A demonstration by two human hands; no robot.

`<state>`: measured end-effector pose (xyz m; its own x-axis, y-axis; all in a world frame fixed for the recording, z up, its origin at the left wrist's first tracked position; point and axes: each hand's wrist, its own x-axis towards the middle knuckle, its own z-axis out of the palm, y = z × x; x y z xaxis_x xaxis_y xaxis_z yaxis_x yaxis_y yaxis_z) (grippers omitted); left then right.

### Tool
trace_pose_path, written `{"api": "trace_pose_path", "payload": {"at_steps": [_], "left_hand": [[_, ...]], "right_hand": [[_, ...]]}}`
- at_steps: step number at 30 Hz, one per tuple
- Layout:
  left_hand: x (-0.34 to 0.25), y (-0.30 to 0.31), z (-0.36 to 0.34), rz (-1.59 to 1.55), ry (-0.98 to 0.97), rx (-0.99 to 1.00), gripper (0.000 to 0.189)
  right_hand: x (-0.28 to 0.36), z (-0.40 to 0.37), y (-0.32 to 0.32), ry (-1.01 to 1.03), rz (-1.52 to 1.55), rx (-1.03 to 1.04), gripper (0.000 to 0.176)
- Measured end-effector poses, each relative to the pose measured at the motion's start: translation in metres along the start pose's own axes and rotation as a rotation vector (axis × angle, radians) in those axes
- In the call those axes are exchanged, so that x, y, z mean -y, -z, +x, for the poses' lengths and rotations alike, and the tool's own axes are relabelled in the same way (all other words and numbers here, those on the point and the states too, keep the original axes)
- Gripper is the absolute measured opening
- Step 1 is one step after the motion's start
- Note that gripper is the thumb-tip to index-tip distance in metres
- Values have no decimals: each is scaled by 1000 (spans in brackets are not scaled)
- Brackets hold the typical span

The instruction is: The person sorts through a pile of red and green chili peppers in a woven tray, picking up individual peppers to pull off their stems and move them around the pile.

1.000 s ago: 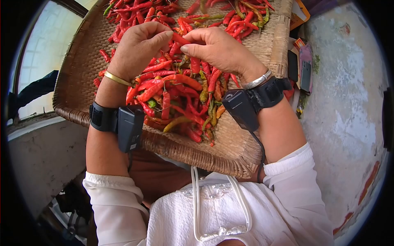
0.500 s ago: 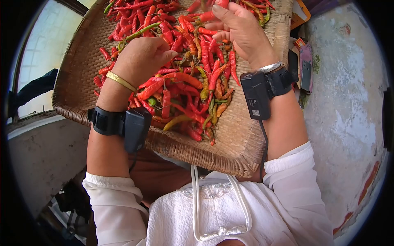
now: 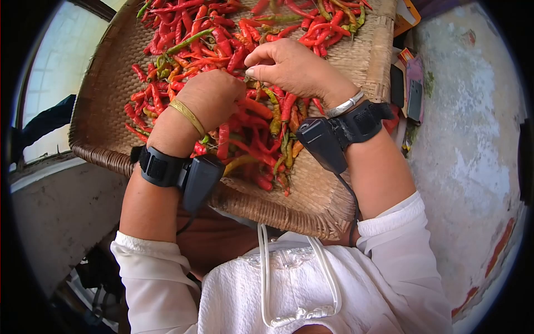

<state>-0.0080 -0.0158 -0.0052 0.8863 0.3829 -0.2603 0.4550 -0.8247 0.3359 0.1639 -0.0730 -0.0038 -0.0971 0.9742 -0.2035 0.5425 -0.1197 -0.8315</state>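
Both of my hands are over a woven basket tray (image 3: 311, 214) holding red chili peppers (image 3: 253, 131), with some green and orange ones among them. My left hand (image 3: 214, 94) is closed, knuckles up, above the middle of the pile; its fingertips are hidden. Close by on the right, my right hand (image 3: 297, 67) curls its thumb and forefinger together in a pinch. Whatever is between those fingertips is too small or hidden to make out. A long green chili (image 3: 190, 40) lies on the peppers beyond my left hand.
More chilies (image 3: 325, 28) lie at the tray's far right. A phone (image 3: 414, 100) and small boxes stand beyond its right edge, beside a worn, peeling wall (image 3: 467, 139). A window (image 3: 61, 72) is at the left. A black device is strapped on each wrist.
My right hand has come down and left from the tray's far side, where a red chili was at its fingers, to beside my left hand. My left hand has shifted slightly right and nearer me.
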Motion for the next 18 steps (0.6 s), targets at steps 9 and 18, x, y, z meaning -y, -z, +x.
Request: {"api": "trace_pose_path", "payload": {"at_steps": [9,18], "left_hand": [[5,-1,-4,26,-18,-17,15],[9,17,2,-564,35,-523,10]], "right_hand": [[4,-5,-5,38,-239,109,26],[12,-6,-7,39,-256,124,30]]}}
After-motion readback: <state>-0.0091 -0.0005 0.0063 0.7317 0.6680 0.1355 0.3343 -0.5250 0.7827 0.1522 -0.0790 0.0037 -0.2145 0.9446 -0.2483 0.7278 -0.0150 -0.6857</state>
